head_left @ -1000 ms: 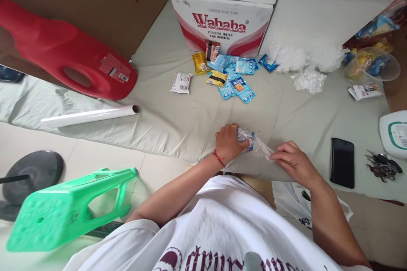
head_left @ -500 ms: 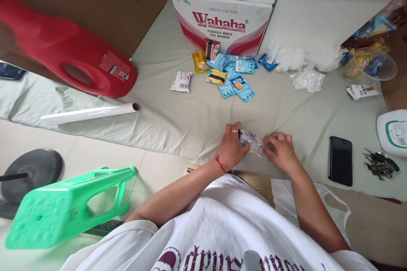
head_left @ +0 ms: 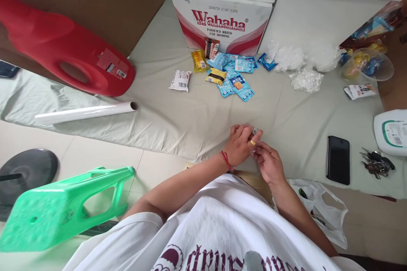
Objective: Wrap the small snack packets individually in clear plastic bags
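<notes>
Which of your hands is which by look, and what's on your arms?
The left hand wears a gold-coloured ring, with a red cord bracelet at the wrist. The right hand shows no jewellery. Both are gloveless; the white shirt has short sleeves.

We find the small wrapped item [head_left: 255,131] mostly hidden by the left hand [head_left: 241,145] and right hand [head_left: 270,164]. We note the red bottle [head_left: 92,46] cropped at left, the white container [head_left: 389,135] at right.
</notes>
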The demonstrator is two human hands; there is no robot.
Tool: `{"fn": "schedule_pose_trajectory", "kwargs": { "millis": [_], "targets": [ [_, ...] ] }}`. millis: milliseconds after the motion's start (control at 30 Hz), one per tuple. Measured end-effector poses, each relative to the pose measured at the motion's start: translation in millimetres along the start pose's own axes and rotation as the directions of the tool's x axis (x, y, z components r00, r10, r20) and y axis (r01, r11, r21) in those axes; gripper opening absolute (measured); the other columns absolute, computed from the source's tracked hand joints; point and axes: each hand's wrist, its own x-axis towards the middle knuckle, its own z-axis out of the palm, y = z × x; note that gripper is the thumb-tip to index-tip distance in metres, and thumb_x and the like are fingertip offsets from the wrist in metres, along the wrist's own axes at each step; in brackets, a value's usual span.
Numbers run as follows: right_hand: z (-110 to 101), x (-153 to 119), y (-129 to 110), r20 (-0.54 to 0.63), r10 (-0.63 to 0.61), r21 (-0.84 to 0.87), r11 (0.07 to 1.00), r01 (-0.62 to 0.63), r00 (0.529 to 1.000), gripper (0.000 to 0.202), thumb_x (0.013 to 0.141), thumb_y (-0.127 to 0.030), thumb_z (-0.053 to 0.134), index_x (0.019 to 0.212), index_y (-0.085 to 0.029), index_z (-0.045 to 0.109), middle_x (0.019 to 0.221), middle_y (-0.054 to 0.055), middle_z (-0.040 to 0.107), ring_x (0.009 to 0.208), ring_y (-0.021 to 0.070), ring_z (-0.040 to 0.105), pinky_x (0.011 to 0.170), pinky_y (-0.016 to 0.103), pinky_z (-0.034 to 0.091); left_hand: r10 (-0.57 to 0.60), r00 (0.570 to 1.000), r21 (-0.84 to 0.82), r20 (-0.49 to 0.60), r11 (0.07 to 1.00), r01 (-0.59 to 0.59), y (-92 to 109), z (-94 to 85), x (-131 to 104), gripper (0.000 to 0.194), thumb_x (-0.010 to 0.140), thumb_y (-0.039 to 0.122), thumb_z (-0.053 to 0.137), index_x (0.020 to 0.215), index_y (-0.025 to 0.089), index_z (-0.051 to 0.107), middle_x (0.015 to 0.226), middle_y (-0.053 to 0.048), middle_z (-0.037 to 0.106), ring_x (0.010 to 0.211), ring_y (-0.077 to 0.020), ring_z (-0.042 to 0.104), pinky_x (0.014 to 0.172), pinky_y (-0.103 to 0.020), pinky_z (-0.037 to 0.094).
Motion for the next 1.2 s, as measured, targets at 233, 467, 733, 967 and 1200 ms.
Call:
{"fn": "schedule_pose_trajectory", "kwargs": {
  "millis": [233,467,733,967,1200],
  "targets": [
    [8,0,-2,0.007,0.110,0.169,0.980,-0.109,0.994,0.054,0.088,-0.075,0.061,0.094,-0.022,0.070,0.102,0.009,0.077,0.094,0.0237,0.072,0.077,0.037,0.062,0.136,0.988,-0.427,-0.078,0.891,-0.156,-4,-4.1,-20,0.062,0.070,0.017,0.060,0.131,0.021,0.053,0.129,-0.018,0.060,0.138,-0.0346,0.052,0.114,-0.056,0.044],
    [12,9,-3,-0.070,-0.002,-0.009,1.000,0.001,0.998,0.052,0.086,-0.067,0.070,0.113,-0.022,0.068,0.116,0.007,0.075,0.103,0.0229,0.070,0.092,0.040,0.062,-0.355,0.923,-0.736,-0.148,0.663,0.138,4,-14.8,-29,0.031,0.086,0.029,0.059,0.114,0.025,0.046,0.127,-0.013,0.059,0.130,-0.0272,0.059,0.106,-0.047,0.054],
    [-1,6,-10,0.064,-0.117,-0.172,0.977,0.126,0.991,0.053,0.094,-0.061,0.066,0.134,-0.027,0.064,0.134,0.006,0.070,0.116,0.0234,0.069,0.103,0.041,0.059,-0.599,0.750,-0.908,0.279,0.089,0.409,2,-19.8,1,0.067,0.073,0.046,0.090,0.123,0.019,0.054,0.113,-0.010,0.072,0.105,-0.0227,0.070,0.091,-0.037,0.058],
    [-46,14,-16,-0.088,-0.165,-0.209,0.967,0.144,0.982,0.051,0.090,-0.053,0.074,0.132,-0.024,0.067,0.128,0.007,0.073,0.110,0.0210,0.070,0.106,0.041,0.056,-0.423,0.852,-0.903,0.310,0.148,0.403,8,-0.9,17,0.064,0.079,0.037,0.085,0.130,0.018,0.050,0.126,-0.014,0.068,0.118,-0.0242,0.067,0.103,-0.042,0.055],
    [-227,112,-100,-0.774,-0.213,-0.157,0.977,0.145,0.596,0.023,0.081,-0.030,0.080,0.077,-0.019,0.060,0.098,0.010,0.072,0.078,0.0161,0.068,0.079,0.044,0.059,-0.464,0.859,-0.542,-0.217,0.789,0.289,-56,-28.9,13,0.036,0.089,0.028,0.063,0.123,0.021,0.056,0.127,-0.011,0.058,0.120,-0.0229,0.060,0.095,-0.038,0.059]
  ]
}}
